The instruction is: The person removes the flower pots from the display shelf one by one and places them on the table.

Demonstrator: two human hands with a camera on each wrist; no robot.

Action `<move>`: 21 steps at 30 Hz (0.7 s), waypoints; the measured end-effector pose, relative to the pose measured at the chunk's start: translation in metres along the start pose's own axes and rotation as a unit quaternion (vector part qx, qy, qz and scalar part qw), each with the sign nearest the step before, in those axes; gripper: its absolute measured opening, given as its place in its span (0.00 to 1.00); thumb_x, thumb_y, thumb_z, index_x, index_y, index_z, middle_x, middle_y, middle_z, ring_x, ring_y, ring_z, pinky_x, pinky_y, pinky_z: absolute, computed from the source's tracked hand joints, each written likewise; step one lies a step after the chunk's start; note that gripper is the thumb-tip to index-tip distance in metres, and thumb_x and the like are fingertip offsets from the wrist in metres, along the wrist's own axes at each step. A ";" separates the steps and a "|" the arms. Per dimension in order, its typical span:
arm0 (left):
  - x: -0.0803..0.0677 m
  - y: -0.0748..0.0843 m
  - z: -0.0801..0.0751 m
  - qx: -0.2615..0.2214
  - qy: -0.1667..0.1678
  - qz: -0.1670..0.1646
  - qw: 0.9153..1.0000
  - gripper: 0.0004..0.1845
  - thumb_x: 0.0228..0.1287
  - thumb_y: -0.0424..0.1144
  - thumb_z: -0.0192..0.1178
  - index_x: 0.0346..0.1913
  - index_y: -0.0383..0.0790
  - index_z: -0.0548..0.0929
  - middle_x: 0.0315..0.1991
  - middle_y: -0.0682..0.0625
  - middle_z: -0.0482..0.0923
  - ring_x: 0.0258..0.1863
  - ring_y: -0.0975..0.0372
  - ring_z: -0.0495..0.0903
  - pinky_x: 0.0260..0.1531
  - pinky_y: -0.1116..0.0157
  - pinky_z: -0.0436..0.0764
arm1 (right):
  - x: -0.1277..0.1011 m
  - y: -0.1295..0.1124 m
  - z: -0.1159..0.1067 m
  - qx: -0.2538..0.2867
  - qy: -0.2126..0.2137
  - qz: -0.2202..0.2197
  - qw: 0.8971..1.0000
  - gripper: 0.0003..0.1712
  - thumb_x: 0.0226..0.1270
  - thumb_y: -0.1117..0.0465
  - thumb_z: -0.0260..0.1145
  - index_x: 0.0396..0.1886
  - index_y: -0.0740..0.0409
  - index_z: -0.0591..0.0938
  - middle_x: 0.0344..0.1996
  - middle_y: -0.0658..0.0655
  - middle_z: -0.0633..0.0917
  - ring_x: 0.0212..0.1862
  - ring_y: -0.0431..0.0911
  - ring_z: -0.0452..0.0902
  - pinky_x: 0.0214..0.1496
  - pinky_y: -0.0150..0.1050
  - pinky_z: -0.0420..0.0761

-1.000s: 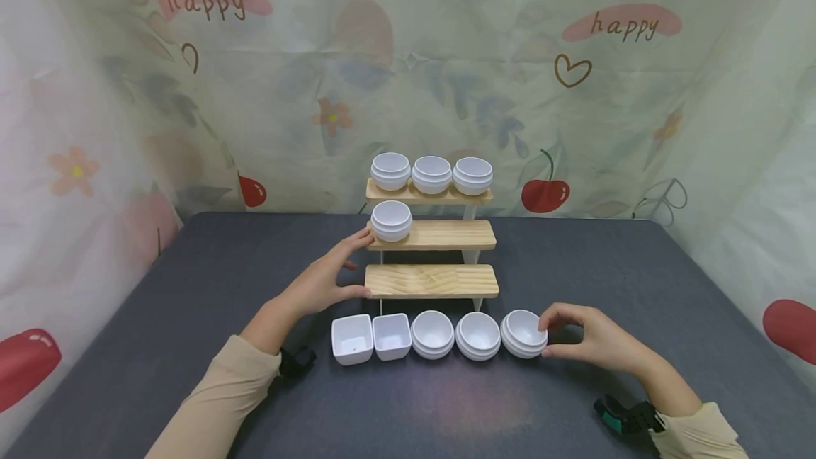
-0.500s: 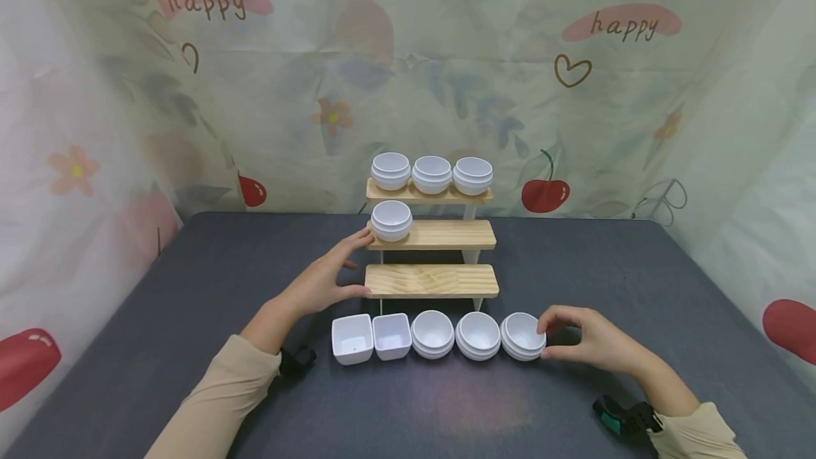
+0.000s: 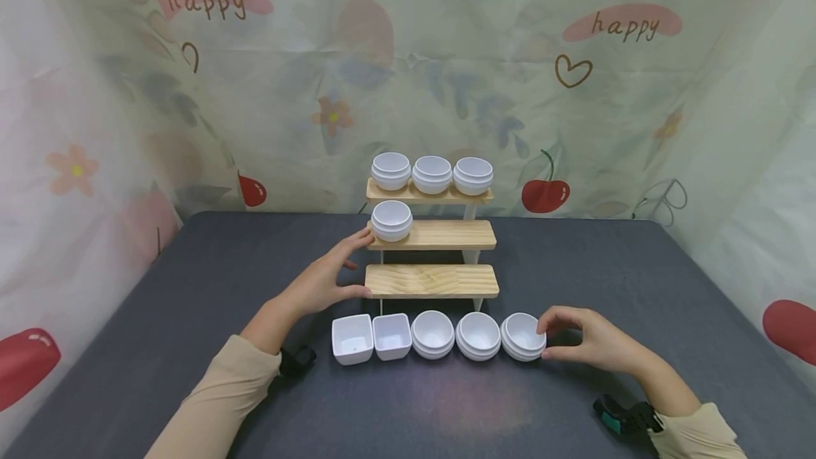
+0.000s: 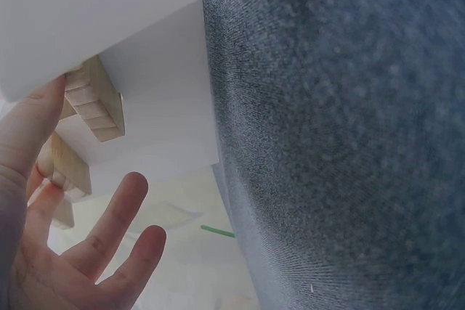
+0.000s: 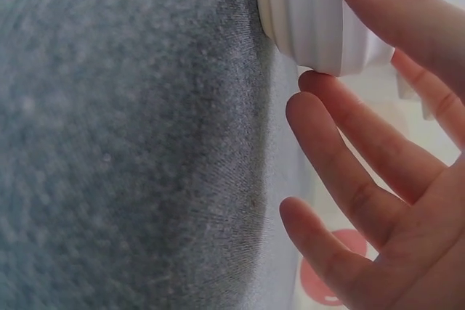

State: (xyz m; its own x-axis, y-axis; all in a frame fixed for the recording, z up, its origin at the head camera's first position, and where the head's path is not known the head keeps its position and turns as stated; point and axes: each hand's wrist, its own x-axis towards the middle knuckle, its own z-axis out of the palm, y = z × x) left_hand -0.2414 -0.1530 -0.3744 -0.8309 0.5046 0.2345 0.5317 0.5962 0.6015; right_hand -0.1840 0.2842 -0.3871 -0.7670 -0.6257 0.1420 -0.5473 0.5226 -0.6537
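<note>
My left hand (image 3: 321, 282) rests at the left end of a three-step wooden display stand (image 3: 431, 280). Its thumb touches the lowest board and a forefinger the middle board, beside a round white bowl (image 3: 392, 221) standing there. In the left wrist view, other fingers (image 4: 120, 212) are spread beneath. My right hand (image 3: 593, 335) holds the side of the rightmost white ridged bowl (image 3: 523, 336) between thumb and forefinger. That bowl sits on the table. In the right wrist view, the thumb lies against the bowl (image 5: 312, 16), with the remaining fingers apart from it.
Left of the held bowl, two round bowls (image 3: 478, 336) and two square white dishes (image 3: 353, 339) stand in a row before the stand. Three round bowls (image 3: 432, 175) line the top board. A dark cloth (image 3: 255, 246) covers the table; a printed curtain (image 3: 274, 91) hangs behind.
Since one second ago, the rightmost bowl and my right hand have shifted very slightly toward me. My left hand and the stand stay in place.
</note>
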 end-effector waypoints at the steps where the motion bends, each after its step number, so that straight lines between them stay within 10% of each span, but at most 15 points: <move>1: 0.000 0.000 0.000 0.001 0.000 -0.001 1.000 0.50 0.49 0.41 0.71 0.73 0.50 0.52 0.76 0.50 0.44 0.55 0.47 0.77 0.52 0.52 0.79 | 0.000 0.000 0.000 0.000 -0.001 0.002 1.000 0.15 0.54 0.57 0.72 0.40 0.50 0.78 0.36 0.49 0.82 0.40 0.31 0.76 0.41 0.32 0.79; 21: 0.000 0.001 0.000 0.005 0.000 -0.001 1.000 0.50 0.49 0.41 0.71 0.73 0.50 0.52 0.76 0.50 0.44 0.54 0.47 0.78 0.52 0.52 0.79 | -0.001 -0.001 -0.003 -0.001 -0.002 0.017 1.000 0.17 0.54 0.57 0.71 0.44 0.52 0.79 0.39 0.49 0.82 0.41 0.31 0.77 0.44 0.32 0.80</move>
State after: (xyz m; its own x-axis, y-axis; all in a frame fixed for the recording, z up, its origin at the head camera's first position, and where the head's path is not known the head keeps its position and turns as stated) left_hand -0.2404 -0.1525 -0.3734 -0.8317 0.5034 0.2341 0.5324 0.6036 0.5935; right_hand -0.1836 0.2860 -0.3843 -0.7843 -0.6094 0.1161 -0.5206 0.5447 -0.6575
